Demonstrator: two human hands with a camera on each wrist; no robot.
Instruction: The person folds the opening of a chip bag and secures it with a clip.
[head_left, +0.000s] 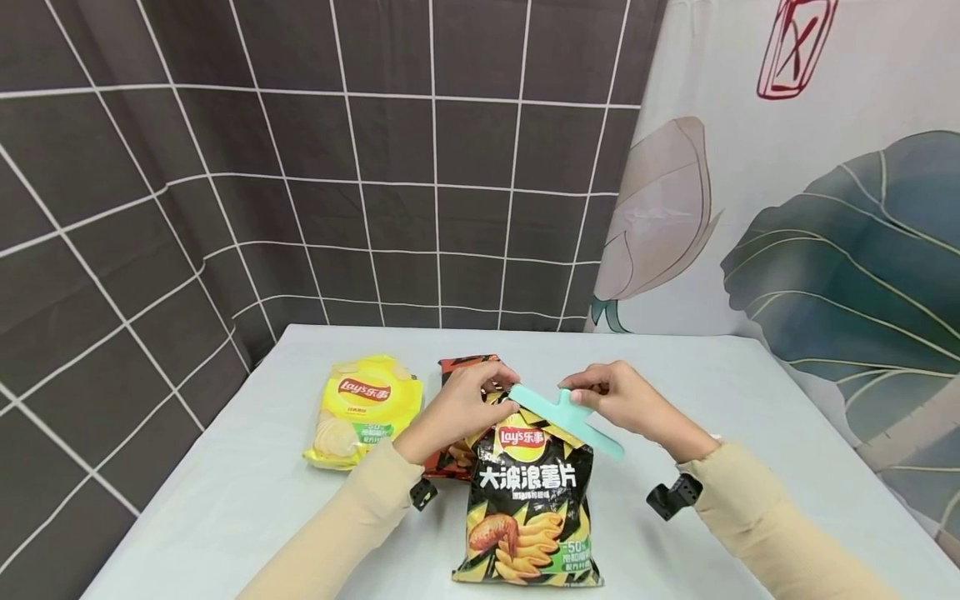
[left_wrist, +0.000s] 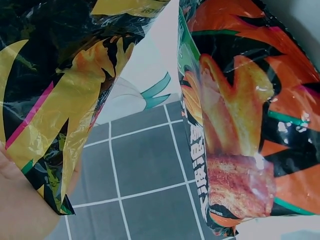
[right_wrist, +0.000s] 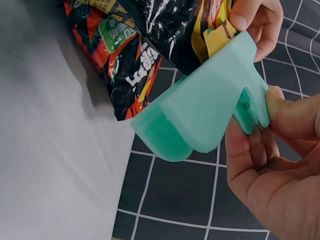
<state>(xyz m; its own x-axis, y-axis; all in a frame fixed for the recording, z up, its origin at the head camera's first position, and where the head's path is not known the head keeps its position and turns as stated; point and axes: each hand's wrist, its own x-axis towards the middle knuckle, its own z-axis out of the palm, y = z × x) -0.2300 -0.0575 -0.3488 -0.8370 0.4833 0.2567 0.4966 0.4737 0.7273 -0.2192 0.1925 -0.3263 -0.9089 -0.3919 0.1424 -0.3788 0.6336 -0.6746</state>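
Observation:
A black Lay's chip bag (head_left: 528, 508) lies at the front middle of the table, its top edge folded over. My left hand (head_left: 461, 408) pinches the bag's upper left corner between thumb and fingers. Across the folded top slants a mint-green bag clip (head_left: 577, 421). With thumb and fingers my right hand (head_left: 622, 400) grips the clip's handle tab. In the right wrist view the clip (right_wrist: 205, 100) straddles the fold, and its two jaws stand slightly apart at the free end. The left hand (right_wrist: 265, 25) shows at the clip's far end.
Behind the black bag, partly hidden, lies a red chip bag (head_left: 450, 462). A yellow Lay's bag (head_left: 367, 408) lies to the left. All are on a white-covered table (head_left: 247, 467), with a dark gridded curtain (head_left: 397, 208) behind it.

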